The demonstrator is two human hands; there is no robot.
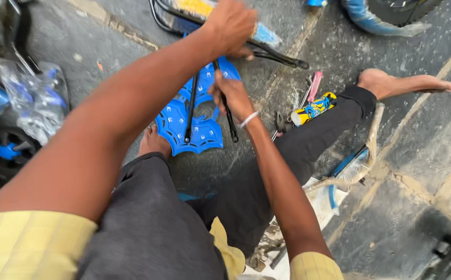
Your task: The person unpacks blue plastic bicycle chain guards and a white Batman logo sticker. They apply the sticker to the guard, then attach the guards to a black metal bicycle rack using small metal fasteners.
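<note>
Blue moulded plastic, cut in a web pattern, makes up the flat panel (192,122) lying on the grey concrete floor (417,150) just in front of the seated person's bare left foot (153,142). Two thin black metal rods (190,111) run across this panel, roughly side by side. The right hand (230,96) is closed narrowly around the upper part of the nearer rod, over the panel's far edge, with a white band at the wrist. The left hand (230,26) reaches farther out, toward the top edge of the floor in view, its fingers curled shut on a black metal frame bar (277,56) that slants away to the right; a yellow and blue part (199,8) sits against that bar, under the hand.

To the right of the panel, beside the black-trousered right leg (313,135), lie a small yellow and blue toy-like piece (313,109) and a pink-handled tool (315,85), close together. The bare right foot (402,83) rests farther right. Near the left edge, crumpled clear plastic wrapping (33,98) with blue parts inside lies well apart from the hands. A blue-wrapped tyre (386,15) shows at the top right corner.
</note>
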